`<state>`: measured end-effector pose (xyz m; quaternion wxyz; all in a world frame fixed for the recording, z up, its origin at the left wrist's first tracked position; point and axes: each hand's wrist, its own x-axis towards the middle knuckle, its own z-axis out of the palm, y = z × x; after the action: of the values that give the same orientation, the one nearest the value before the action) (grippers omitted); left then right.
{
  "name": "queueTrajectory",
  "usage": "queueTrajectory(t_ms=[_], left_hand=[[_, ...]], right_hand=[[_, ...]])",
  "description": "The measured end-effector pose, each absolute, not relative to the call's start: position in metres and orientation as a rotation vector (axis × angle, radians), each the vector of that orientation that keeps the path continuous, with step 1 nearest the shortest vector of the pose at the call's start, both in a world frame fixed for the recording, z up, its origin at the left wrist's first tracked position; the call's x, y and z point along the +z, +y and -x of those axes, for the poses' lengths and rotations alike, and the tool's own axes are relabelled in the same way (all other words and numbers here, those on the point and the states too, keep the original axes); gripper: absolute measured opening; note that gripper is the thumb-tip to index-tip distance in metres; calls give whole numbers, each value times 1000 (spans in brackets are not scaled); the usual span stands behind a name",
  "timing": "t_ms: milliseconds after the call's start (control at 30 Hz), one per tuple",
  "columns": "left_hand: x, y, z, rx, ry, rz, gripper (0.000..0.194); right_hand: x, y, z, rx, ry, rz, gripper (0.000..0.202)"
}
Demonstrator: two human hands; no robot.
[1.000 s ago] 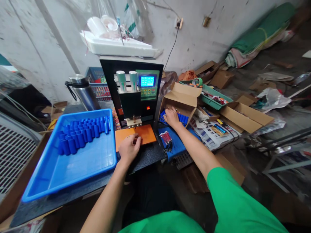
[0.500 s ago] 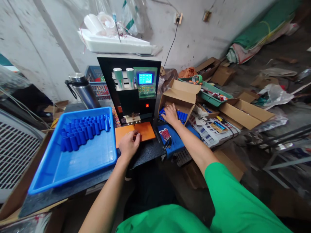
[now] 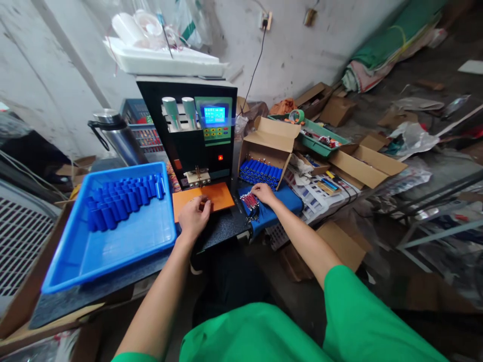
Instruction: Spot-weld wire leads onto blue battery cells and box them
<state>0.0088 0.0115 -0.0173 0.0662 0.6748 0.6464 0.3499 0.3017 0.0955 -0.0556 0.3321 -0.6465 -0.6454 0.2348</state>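
Observation:
My left hand (image 3: pixel 194 216) rests at the front edge of an orange plate (image 3: pixel 221 197), fingers curled in; whatever they hold is hidden. That plate lies under the metal electrode tips (image 3: pixel 199 177) of a black spot-welding machine (image 3: pixel 184 146) with a lit screen. My right hand (image 3: pixel 264 193) is closed in a pinch at the upper end of a bundle of short red wire leads (image 3: pixel 249 202) on a blue cloth (image 3: pixel 289 203); anything between its fingertips is too small to make out. Just behind it, blue cylindrical battery cells (image 3: pixel 260 171) lie stacked in an open cardboard box (image 3: pixel 273 141).
At left, a blue tray (image 3: pixel 132 251) holds rows of upright blue cells (image 3: pixel 124 198). Behind it stand a steel flask (image 3: pixel 118 137) and a crate (image 3: pixel 147 136). To the right are a green bin (image 3: pixel 320 145), an open carton (image 3: pixel 364 163) and a white plastic grid (image 3: pixel 311 196).
My right hand has drawn back from the cells in the cardboard box to the red wire leads, its fingers now pinched together. My left hand stays at the orange plate. The view has shifted slightly.

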Motion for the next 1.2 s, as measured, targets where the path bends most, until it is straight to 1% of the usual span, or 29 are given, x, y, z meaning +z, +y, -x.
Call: queueTrajectory(t_ms=[133, 333, 400, 533, 633, 767, 867, 1000, 1200], left_hand=[[-19, 12, -8, 1066, 1943, -2026, 28], [-20, 11, -7, 1054, 1910, -2025, 28], [-19, 11, -7, 1053, 1915, -2025, 28], [-17, 11, -9, 1046, 1940, -2012, 29], [-14, 12, -10, 1049, 1950, -2010, 29], [-13, 12, -10, 1051, 1939, -1993, 30], [-14, 12, -9, 1060, 1934, -1976, 31], [-15, 12, -8, 1093, 1888, -1973, 32], [-16, 6, -5, 1177, 1736, -1891, 36]], right_hand=[[-64, 100, -298, 670, -1632, 1678, 8], [-67, 95, -299, 792, -1453, 1569, 10], [-64, 91, -302, 879, -1325, 1500, 10], [-51, 84, -311, 1123, -935, 1364, 23], [-36, 82, -315, 1129, -812, 1243, 31], [-15, 82, -316, 1020, -770, 1080, 31], [-4, 79, -311, 998, -773, 1026, 31], [8, 67, -294, 1058, -780, 1001, 31], [23, 41, -248, 1224, -837, 805, 32]])
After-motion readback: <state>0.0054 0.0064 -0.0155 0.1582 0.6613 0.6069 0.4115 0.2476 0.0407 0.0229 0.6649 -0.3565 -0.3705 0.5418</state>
